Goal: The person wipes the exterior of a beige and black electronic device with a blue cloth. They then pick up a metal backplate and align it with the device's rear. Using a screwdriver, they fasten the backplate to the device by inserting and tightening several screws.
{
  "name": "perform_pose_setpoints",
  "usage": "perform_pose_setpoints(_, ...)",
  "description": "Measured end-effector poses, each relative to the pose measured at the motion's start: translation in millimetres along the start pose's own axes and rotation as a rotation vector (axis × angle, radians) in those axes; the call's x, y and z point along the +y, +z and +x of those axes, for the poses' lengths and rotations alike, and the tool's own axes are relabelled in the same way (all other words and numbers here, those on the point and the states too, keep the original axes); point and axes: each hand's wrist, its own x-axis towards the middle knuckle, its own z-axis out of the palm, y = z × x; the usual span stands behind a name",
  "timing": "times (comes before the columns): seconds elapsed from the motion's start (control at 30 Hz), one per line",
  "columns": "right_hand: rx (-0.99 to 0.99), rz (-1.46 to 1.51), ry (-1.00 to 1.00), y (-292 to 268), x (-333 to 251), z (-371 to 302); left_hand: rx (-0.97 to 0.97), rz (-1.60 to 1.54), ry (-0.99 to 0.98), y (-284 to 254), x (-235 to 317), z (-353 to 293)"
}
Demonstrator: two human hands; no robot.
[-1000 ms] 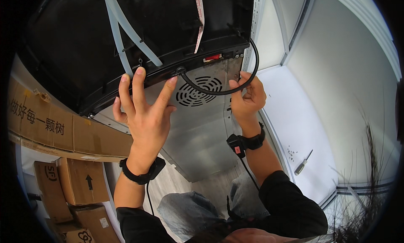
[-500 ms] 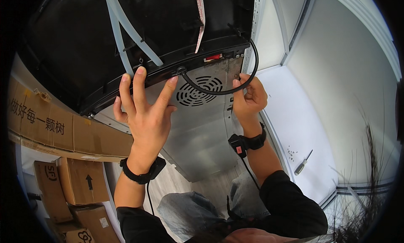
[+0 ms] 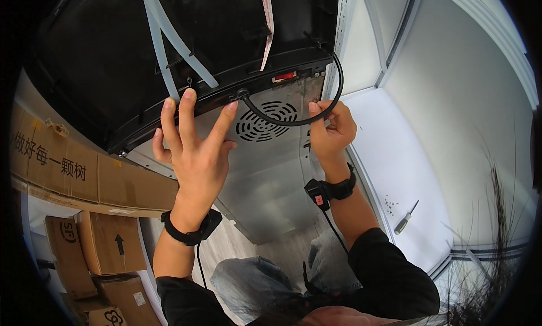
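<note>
My left hand [image 3: 199, 151] is open, its fingers spread, with the tips against the lower edge of a large black panel [image 3: 226, 38]. Below that edge is a metal panel [image 3: 265, 179] with a round slotted vent [image 3: 265, 121]. Thumb and forefinger pinched together, my right hand [image 3: 334, 131] is at the metal panel's right edge. Whatever sits between those fingertips is too small to make out. A black cable [image 3: 282, 123] loops from the panel's edge across in front of the right fingers. Two pale tubes [image 3: 161, 49] hang on the black panel, left of a red switch [image 3: 285, 76].
A screwdriver [image 3: 405, 220] and several small screws [image 3: 389, 203] lie on the white surface [image 3: 412, 173] to the right. Cardboard boxes [image 3: 113, 241] are stacked at the lower left, under a long carton [image 3: 62, 162]. White panels in metal frames [image 3: 463, 100] rise at the right.
My right hand has shifted slightly left along the metal panel's edge, still pinched. The cable loop has moved a little left with it. My left hand stays where it was.
</note>
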Motion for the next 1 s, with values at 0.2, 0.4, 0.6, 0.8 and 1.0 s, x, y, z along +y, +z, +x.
perform_pose_setpoints(0.2,-0.027,0.053,0.111,-1.9,-5.6,-3.1,-0.024,0.022,0.016,0.6,-1.9,-1.0)
perform_pose_setpoints(0.4,-0.097,0.107,0.248,-7.7,-7.3,-17.2,-0.042,0.036,0.020,1.1,-3.6,-2.6)
perform_pose_setpoints(0.6,-0.112,0.138,0.368,-10.5,-12.0,-26.3,-0.065,0.046,0.041,2.2,-5.5,-7.0)
perform_pose_setpoints(0.8,-0.103,0.143,0.413,-12.0,-14.0,-32.2,-0.061,0.018,0.043,5.6,-8.1,-10.8)
perform_pose_setpoints(1.0,-0.128,0.226,0.523,-15.9,-15.5,-41.1,-0.018,-0.033,0.102,10.9,-11.7,-22.3)
